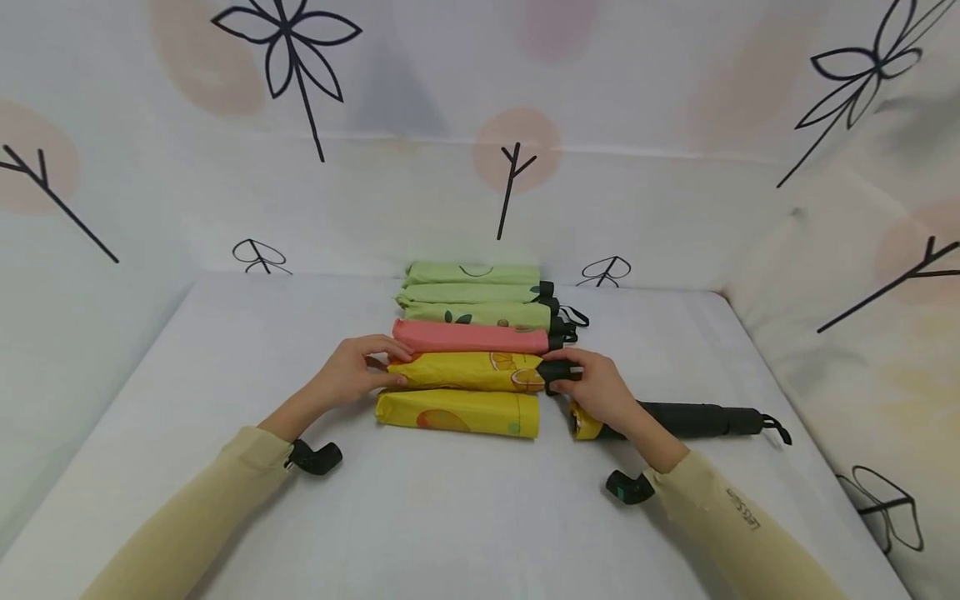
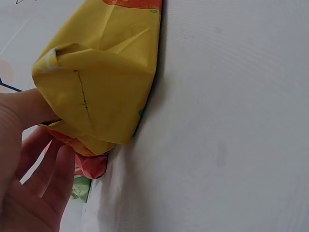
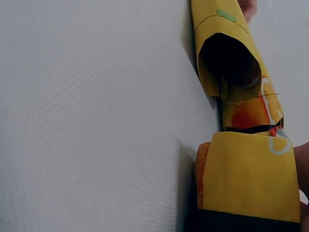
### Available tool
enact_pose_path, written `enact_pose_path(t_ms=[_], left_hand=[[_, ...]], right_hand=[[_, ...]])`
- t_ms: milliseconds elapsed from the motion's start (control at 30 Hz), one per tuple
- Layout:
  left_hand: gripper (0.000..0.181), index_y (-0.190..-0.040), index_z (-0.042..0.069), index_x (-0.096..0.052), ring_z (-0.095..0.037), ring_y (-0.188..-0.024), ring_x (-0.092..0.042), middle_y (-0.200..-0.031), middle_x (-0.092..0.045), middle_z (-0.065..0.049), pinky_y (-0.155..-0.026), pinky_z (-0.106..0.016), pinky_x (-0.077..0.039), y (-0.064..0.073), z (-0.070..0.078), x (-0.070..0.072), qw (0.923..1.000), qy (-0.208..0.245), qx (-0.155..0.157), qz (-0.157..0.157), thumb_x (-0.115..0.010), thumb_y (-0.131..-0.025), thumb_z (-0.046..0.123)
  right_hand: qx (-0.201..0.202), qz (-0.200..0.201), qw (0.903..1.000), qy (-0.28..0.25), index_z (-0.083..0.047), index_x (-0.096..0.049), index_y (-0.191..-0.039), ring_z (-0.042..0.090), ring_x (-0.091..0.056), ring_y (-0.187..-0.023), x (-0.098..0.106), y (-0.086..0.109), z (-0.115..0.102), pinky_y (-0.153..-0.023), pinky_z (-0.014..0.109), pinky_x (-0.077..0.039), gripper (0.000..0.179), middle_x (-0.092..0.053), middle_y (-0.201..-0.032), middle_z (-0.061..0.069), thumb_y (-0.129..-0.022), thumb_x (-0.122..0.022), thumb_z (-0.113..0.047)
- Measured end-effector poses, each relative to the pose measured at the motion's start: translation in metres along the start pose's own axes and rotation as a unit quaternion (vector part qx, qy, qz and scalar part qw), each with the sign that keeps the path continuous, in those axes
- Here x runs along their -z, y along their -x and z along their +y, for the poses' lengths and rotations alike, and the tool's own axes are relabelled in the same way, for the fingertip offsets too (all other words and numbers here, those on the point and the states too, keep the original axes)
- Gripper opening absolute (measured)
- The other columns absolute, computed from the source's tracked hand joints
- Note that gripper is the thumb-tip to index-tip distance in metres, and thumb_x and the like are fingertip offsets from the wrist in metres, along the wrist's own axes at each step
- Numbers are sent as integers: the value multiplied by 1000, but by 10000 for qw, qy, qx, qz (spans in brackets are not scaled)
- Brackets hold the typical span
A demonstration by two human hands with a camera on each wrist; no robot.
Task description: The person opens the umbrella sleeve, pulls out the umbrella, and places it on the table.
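A folded yellow umbrella (image 1: 465, 371) with orange-slice prints lies crosswise in front of me. My left hand (image 1: 356, 368) pinches its left end between thumb and fingers. At the other end, my right hand (image 1: 602, 390) grips the black handle (image 1: 555, 372). Just nearer lies a yellow umbrella sleeve (image 1: 457, 413); its hollow right end (image 3: 227, 63) shows in the right wrist view. In the left wrist view the sleeve's closed end (image 2: 96, 92) covers part of my left thumb. Under my right wrist is a black umbrella (image 1: 686, 419) with yellow fabric (image 3: 251, 174) at its left end.
Beyond the held umbrella lie a pink folded umbrella (image 1: 468, 337) and three light green ones (image 1: 480, 314), side by side, handles to the right. A white table (image 1: 450, 517) carries everything, with patterned cloth (image 1: 420, 200) rising behind and at both sides.
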State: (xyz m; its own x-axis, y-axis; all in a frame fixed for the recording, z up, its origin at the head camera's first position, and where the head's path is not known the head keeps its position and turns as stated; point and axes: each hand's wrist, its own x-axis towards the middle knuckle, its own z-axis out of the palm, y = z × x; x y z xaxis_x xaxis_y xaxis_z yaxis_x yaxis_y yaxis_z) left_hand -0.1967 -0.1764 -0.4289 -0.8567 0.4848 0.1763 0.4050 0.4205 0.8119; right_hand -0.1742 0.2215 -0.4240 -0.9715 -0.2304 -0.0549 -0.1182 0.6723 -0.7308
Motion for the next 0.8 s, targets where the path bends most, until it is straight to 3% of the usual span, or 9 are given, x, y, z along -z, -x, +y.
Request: enact_pose_path(t_ms=[367, 533, 600, 800], left_hand=[[15, -95, 12, -74, -23, -112, -61, -118, -69, -5, -86, -37, -55, 1, -3, -2, 9995, 187, 208, 132, -82, -84, 10], [8, -94, 2, -72, -31, -117, -60, -121, -68, -14, -88, -44, -54, 5, 20, 1, 9990, 147, 394, 127, -77, -87, 3], [6, -93, 1, -72, -34, -119, -59, -122, -67, -16, -88, -46, -54, 5, 22, 1, 9989, 123, 425, 138, -75, -88, 1], [6, -91, 7, -73, -29, -119, -59, -121, -68, -11, -87, -42, -55, 1, -2, -2, 9990, 88, 380, 238, -76, -88, 5]], right_hand=[[147, -21, 9992, -369, -10, -64, -131, 31, -64, -111, 1, 3, -1, -89, 45, -54, 40, -57, -137, 16, -91, -71, -2], [400, 3, 9977, -550, -9, -64, -130, 32, -61, -115, 2, 3, 1, -91, 48, -53, 40, -58, -135, 16, -91, -70, -1], [476, -14, 9971, -591, -9, -64, -131, 33, -60, -116, 3, 2, 2, -92, 49, -52, 40, -58, -134, 15, -92, -70, -1], [649, -73, 9957, -655, -9, -63, -134, 30, -59, -118, 6, 0, 6, -98, 50, -48, 42, -59, -131, 11, -93, -70, -5]])
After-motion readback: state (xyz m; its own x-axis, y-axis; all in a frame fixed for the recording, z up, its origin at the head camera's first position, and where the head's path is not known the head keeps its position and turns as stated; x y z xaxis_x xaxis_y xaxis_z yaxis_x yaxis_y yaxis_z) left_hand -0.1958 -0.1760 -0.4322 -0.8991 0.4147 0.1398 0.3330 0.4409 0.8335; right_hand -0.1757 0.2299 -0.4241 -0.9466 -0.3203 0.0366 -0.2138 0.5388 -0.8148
